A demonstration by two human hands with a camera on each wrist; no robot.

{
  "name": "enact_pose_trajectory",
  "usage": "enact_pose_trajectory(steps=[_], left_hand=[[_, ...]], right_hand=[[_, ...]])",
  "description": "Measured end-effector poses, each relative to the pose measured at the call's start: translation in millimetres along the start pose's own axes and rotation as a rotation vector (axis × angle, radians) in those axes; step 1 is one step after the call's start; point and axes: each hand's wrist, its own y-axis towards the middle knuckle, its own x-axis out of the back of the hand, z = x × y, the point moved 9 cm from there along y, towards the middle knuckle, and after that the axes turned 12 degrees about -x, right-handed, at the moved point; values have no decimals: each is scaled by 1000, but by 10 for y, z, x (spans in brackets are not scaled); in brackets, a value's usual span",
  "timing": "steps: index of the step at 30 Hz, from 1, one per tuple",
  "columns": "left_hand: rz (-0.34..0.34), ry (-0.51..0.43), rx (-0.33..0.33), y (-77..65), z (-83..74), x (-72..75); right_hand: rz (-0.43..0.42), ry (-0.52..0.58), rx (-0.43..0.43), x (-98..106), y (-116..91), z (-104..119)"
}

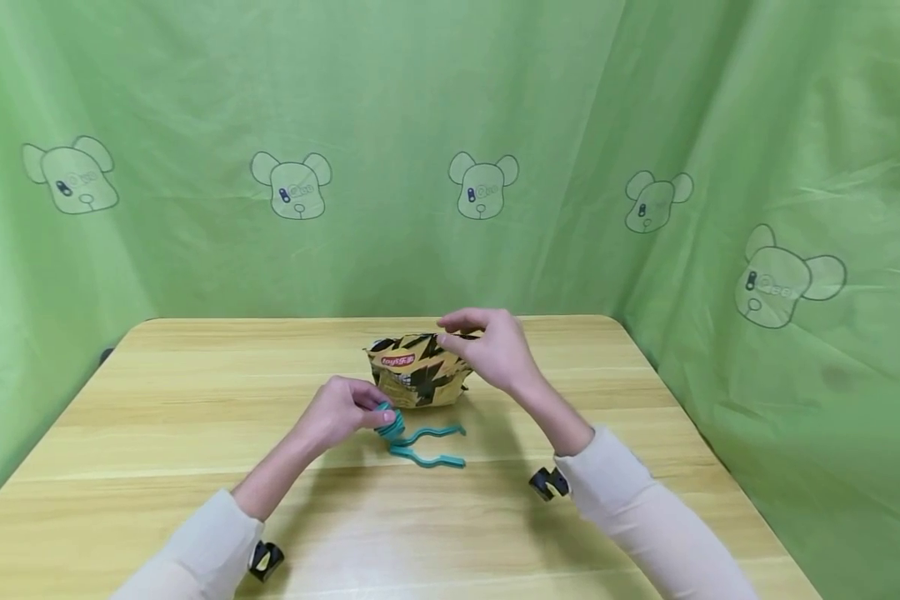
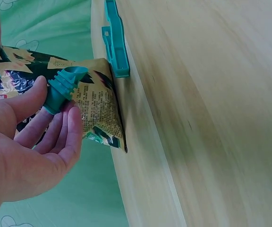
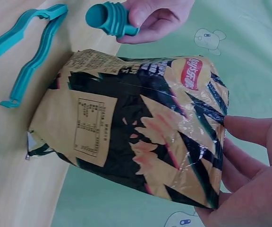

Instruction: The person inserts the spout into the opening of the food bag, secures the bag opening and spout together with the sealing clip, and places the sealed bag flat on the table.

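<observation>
Bag: a gold-and-black crinkled snack packet of shiny film (image 1: 420,379) stands on the surface near its far edge, under the right hand; its body looks puffed out.
Bag contents: hidden by the opaque film; whether its top is sealed I cannot tell.
Bag print: a red oval logo with white lettering (image 3: 191,74) near the top edge; the smaller panel text is too fine to read.
Spout: a teal ribbed plastic nozzle (image 1: 390,422), raised above the surface beside the bag; its round mouth is open in the right wrist view, the inside shaded.
Clip: a long teal plastic sealing clip (image 3: 42,47) lies on the surface in front of the bag, its two arms spread from one joined end, apart from the spout; the left wrist view cuts off its top.
Left hand: (image 1: 345,411) pinches the spout between thumb and fingers.
Right hand: (image 1: 495,346) pinches the bag's upper edge; some fingertips are hidden behind the film, and the left wrist view crops most of this hand.
Surface: pale wood-grain top (image 1: 420,533), its near edge out of frame.
Backdrop: green curtain (image 1: 420,83) with outlined bear heads, their lettering faint.
</observation>
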Motion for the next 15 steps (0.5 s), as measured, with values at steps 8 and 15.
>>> enact_pose_trajectory(steps=[8,15], left_hand=[[-2,-1,-3,-3,-2,6],[-6,8,-14,7,-11,4]], right_hand=[[2,34,-20,-33,16,-114],[-18,12,18,-14,7,-74]])
